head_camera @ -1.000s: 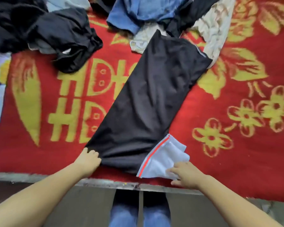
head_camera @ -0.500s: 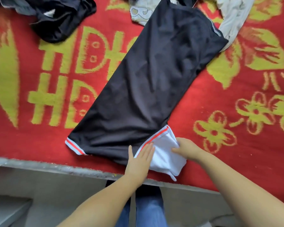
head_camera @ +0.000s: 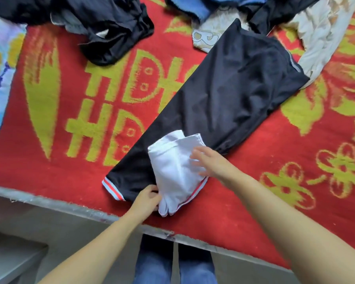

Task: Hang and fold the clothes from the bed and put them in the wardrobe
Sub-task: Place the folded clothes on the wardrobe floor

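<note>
Folding is the step in hand: the black garment point(head_camera: 223, 103) lies flat on the bed point(head_camera: 295, 212), its white panel point(head_camera: 174, 171) turned over it. The left hand point(head_camera: 147, 198) pinches the panel's lower corner; the right hand point(head_camera: 210, 161) rests flat, fingers straight. Next comes smoothing, then another fold.

Black garment point(head_camera: 223, 103), long and flat, laid diagonally from upper right toward lower centre of the frame. White mesh panel point(head_camera: 176, 171) folded back over its lower end (red-striped trim along the hems). Crumpled dark clothes point(head_camera: 115, 31) at upper left, blue and pale ones point(head_camera: 203, 15) at top centre.
</note>
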{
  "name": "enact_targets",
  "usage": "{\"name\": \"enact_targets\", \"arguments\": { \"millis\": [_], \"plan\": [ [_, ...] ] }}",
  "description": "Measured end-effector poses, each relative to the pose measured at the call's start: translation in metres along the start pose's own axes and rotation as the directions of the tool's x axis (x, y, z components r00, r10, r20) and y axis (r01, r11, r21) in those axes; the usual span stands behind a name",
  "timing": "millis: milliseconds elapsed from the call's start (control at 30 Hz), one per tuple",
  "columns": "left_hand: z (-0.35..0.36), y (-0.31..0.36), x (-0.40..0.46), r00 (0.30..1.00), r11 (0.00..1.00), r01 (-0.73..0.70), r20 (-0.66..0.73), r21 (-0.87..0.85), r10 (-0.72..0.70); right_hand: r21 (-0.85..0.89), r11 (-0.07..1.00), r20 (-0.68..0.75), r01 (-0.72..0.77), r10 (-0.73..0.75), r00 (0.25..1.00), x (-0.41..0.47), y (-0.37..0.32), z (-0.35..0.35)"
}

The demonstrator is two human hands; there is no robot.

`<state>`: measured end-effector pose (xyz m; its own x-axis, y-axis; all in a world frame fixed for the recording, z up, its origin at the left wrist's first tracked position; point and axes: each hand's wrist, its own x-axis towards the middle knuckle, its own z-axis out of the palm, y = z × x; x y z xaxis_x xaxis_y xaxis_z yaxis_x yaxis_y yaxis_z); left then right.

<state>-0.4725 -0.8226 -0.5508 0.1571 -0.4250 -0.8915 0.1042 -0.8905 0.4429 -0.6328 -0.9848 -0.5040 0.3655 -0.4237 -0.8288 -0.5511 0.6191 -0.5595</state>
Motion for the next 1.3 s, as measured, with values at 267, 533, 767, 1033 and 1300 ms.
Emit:
{"name": "enact_targets", "arguments": {
  "millis": [267, 533, 767, 1033, 1300],
  "plan": [
    [-0.104, 0.013, 0.031, 0.668, 0.058, -0.345, 0.202, 0.937, 0.716, -0.937, 0.058, 0.326, 0.344, -0.2, 0.924, 0.014, 0.088, 0.081],
    [-0.17, 0.045, 0.099, 0.506, -0.779, -0.389, 0.821, 0.491, 0.265, -0.92, -0.118, 0.384, 0.373, -0.094, 0.918, 0.022, 0.094, 0.093],
    [-0.142, 0.073, 0.101, 0.361, -0.789, -0.527, 0.924, 0.315, 0.128, -0.932, -0.099, 0.363, 0.349, -0.198, 0.911, 0.029, 0.113, 0.093],
    [-0.098, 0.101, 0.044, 0.789, 0.206, -0.613, 0.601, 0.763, 0.123, -0.513, 0.789, 0.261, 0.338, -0.232, 0.937, -0.01, 0.079, 0.056],
    [-0.053, 0.116, 0.044, 0.94, 0.78, -0.336, 0.238, 0.528, 0.243, 0.371, 0.925, -0.171, 0.085, -0.022, 0.985, -0.023, 0.103, -0.02]
  ]
}}
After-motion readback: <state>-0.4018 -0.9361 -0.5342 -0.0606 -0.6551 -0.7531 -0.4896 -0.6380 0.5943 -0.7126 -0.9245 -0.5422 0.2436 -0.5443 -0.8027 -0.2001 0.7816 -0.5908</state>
